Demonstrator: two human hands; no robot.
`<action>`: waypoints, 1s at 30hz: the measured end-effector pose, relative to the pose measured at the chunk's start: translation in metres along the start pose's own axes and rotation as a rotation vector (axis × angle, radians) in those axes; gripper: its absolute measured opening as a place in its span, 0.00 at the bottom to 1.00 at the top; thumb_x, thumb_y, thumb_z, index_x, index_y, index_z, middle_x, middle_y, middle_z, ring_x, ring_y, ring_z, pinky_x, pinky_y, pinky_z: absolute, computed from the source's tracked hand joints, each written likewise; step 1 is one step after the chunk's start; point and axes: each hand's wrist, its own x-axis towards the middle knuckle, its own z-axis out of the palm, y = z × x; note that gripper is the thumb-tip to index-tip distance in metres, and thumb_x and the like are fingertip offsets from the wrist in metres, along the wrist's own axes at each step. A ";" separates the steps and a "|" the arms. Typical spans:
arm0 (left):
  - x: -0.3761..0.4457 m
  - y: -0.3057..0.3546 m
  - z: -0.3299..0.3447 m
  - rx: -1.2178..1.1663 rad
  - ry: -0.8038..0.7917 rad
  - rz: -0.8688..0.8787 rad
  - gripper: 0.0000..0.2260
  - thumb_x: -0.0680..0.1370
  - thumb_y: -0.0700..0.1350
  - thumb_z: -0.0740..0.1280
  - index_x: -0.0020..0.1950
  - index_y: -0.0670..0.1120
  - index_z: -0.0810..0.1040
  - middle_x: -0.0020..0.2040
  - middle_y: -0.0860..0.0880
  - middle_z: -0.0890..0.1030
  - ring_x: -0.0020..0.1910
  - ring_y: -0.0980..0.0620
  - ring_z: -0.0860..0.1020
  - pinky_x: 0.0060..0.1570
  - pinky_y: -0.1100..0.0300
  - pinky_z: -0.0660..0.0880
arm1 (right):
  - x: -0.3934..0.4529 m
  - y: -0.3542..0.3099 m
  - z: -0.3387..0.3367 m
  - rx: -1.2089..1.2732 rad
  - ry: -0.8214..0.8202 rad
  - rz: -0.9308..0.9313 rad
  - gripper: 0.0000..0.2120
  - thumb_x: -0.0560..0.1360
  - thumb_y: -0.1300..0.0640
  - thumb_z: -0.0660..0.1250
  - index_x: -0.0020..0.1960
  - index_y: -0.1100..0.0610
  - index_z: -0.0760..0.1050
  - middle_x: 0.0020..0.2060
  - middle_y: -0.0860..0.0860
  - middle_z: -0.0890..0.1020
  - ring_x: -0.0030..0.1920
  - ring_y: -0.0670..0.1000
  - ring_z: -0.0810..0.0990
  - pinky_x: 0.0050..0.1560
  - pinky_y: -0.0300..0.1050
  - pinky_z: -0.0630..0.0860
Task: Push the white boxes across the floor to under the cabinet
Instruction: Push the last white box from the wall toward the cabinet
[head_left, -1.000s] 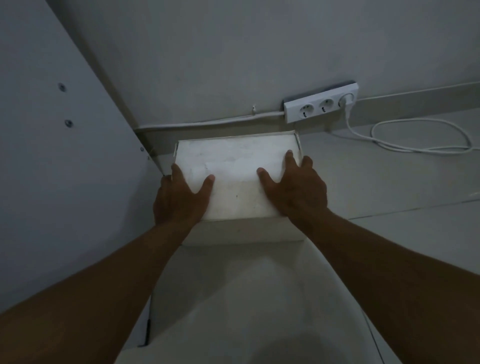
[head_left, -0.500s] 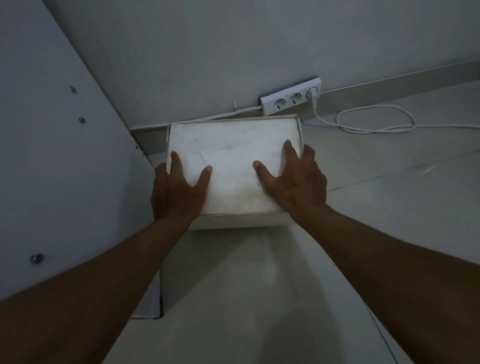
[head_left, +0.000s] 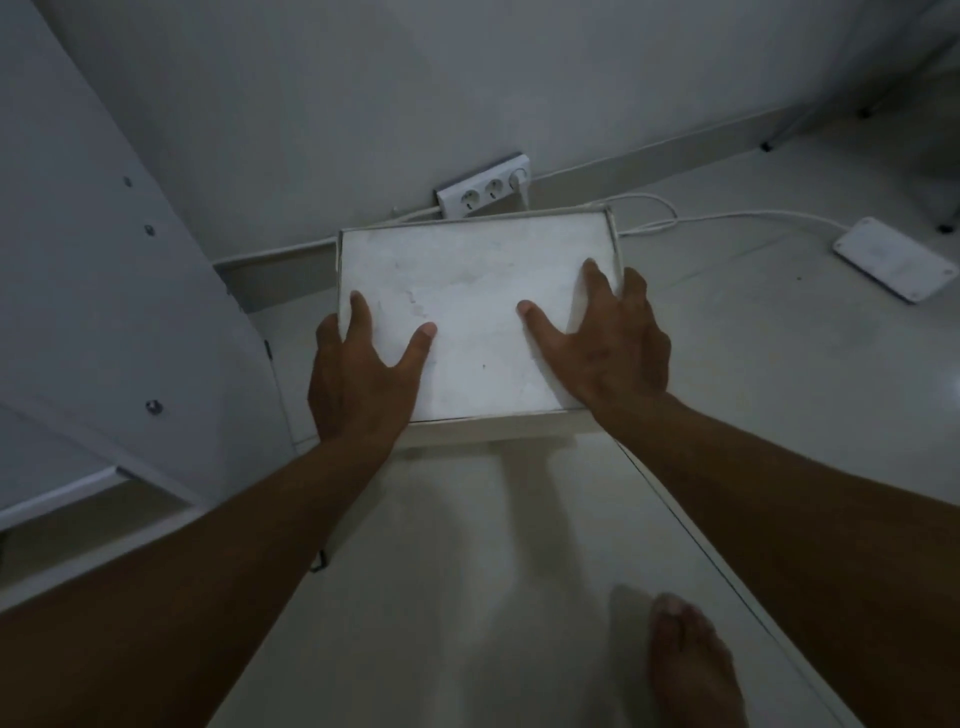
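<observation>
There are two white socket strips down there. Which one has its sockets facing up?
The power strip by the wall behind the box, where round sockets show. The other strip, on the floor to the right, shows only a plain flat face with corner screws.

So the box (head_left: 475, 322) sits on the floor (head_left: 467, 571), just right of the cabinet (head_left: 104, 286) side panel and close in front of the wall (head_left: 415, 78). Both hands are flat on its top, left hand (head_left: 358, 384) at the near left corner, right hand (head_left: 608, 353) at the right edge. Power strip (head_left: 483, 187) is behind the box against the wall, its cable (head_left: 727, 215) running right along the floor to a flat plate (head_left: 893, 265). A bare foot (head_left: 691, 670) is on the floor near right.
</observation>
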 end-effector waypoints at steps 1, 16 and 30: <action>-0.007 0.002 -0.002 -0.004 -0.002 0.006 0.40 0.74 0.71 0.58 0.79 0.52 0.55 0.77 0.44 0.60 0.73 0.43 0.63 0.68 0.48 0.65 | -0.007 0.003 -0.005 0.004 0.006 0.019 0.42 0.72 0.26 0.58 0.78 0.48 0.57 0.76 0.56 0.58 0.72 0.60 0.66 0.65 0.56 0.68; -0.141 -0.017 -0.055 0.053 -0.066 0.092 0.41 0.73 0.71 0.60 0.79 0.50 0.56 0.76 0.43 0.63 0.71 0.42 0.67 0.66 0.47 0.67 | -0.144 0.042 -0.051 0.040 0.016 0.125 0.42 0.70 0.25 0.59 0.77 0.46 0.59 0.75 0.55 0.61 0.71 0.59 0.67 0.65 0.57 0.68; -0.252 -0.060 -0.171 0.081 -0.040 0.032 0.46 0.68 0.74 0.62 0.78 0.49 0.59 0.70 0.42 0.71 0.67 0.41 0.71 0.63 0.45 0.72 | -0.280 0.011 -0.117 0.121 -0.045 0.016 0.40 0.70 0.26 0.60 0.75 0.46 0.61 0.73 0.55 0.62 0.70 0.59 0.68 0.66 0.56 0.66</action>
